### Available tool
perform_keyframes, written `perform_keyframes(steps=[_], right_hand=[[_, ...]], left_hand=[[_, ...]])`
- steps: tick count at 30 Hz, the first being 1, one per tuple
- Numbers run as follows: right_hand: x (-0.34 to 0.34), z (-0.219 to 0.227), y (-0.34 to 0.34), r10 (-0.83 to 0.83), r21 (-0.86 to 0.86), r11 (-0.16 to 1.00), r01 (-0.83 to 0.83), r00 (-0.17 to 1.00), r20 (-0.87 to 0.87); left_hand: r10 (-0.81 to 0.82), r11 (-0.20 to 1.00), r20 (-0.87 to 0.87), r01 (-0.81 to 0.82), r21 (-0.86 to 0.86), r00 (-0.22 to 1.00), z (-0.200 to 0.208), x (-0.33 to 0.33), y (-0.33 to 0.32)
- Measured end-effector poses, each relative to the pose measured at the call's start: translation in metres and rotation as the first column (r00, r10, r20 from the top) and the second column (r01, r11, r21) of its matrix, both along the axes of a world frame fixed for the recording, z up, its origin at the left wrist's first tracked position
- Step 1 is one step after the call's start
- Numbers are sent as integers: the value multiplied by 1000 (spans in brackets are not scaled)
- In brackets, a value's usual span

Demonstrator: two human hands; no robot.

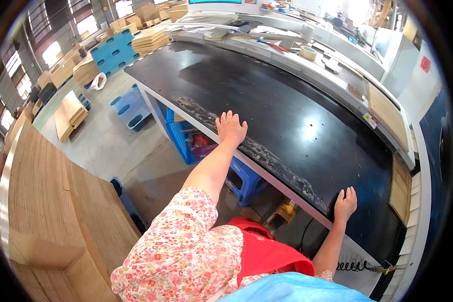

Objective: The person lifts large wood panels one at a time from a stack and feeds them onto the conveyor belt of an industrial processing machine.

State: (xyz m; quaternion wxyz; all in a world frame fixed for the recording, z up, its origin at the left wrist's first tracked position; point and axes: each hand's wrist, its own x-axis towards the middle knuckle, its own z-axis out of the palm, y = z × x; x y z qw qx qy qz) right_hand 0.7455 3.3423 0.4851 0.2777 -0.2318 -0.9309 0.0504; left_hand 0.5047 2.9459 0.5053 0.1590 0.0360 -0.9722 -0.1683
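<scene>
My left hand (231, 128) rests on the near edge of a long black-topped table (267, 105), its fingers a little apart and nothing in them. Farther right along the same edge, my right hand (345, 203) lies on the tabletop, fingers stretched out, also holding nothing. Between the two hands, a pale worn strip (279, 163) of scuffed surface runs along the edge. The black top carries small specks and a bright reflection.
Stacked cardboard sheets (40, 196) rise close on my left. Beneath the table are a blue stool (244, 181) and a blue crate (178, 133). A machine rail (307, 75) borders the far side, with a tape roll (308, 53) beyond. A coiled black cord (352, 266) hangs lower right.
</scene>
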Motion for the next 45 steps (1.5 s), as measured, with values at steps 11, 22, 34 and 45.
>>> perform_keyframes(steps=[11, 22, 34, 45], right_hand=[[-1, 5, -9, -58, -73, 996, 58, 998, 0], [0, 3, -9, -64, -106, 992, 63, 998, -9], [-1, 7, -8, -61, -110, 992, 61, 998, 2], [-1, 7, -9, -75, -102, 992, 79, 996, 39]], left_hand=[[3, 999, 37, -1, -40, 999, 1, 1, 1], [4, 999, 45, -2, -49, 999, -1, -1, 1], [-9, 999, 22, 10, -37, 1000, -5, -3, -1], [-3, 1000, 53, 4, -31, 999, 1, 1, 0]])
